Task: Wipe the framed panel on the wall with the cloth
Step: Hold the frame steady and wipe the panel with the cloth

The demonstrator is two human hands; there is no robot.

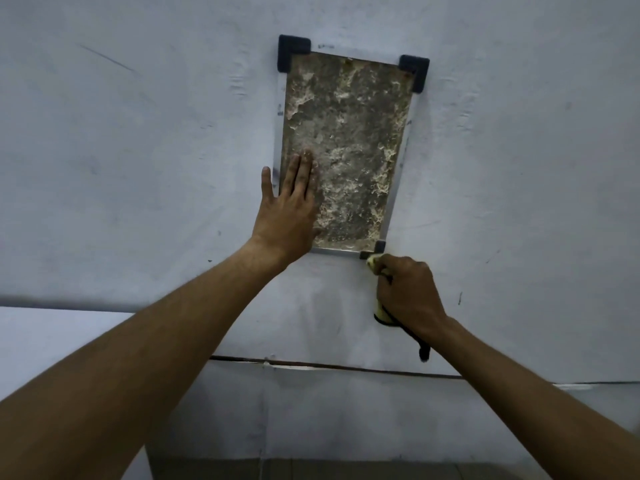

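— What is filling the view?

— A pale blue-grey wall (138, 133) is taking up nearly all of it, scuffed and spreading out on every side of both sets of fingers.

— And the thing being cleaned?

— The framed panel (346, 133) is hanging on that wall, tall and narrow. Its brown-grey face is showing blotchy pale patches inside a thin metal edge. Most of it is stretching above the left fingers, and all of it is sitting above the right ones.

— What is the left hand doing?

— The left hand (287, 209) is lying flat on the panel's lower left part. Its fingers (301, 174) are pointing up, straight and close together, while the thumb is spreading sideways past the frame edge onto bare wall.

— And the right?

— The right hand (407, 292) is hanging just under the panel's lower right corner, its fingers curling tight round the cloth (373, 260).

— How much cloth is showing?

— Little. It is yellow and bunched. One end is poking out above the fingers, right at the corner, though I cannot tell whether it is touching. The other end is peeking out beneath the fist, with a dark strip (423, 353) dangling beside the wrist.

— Anything smaller?

— Black corner caps (292, 51) are gripping the frame: two far above the left fingertips, one just above the right fingers. A thin cord (346, 367) is running along the wall below both hands.
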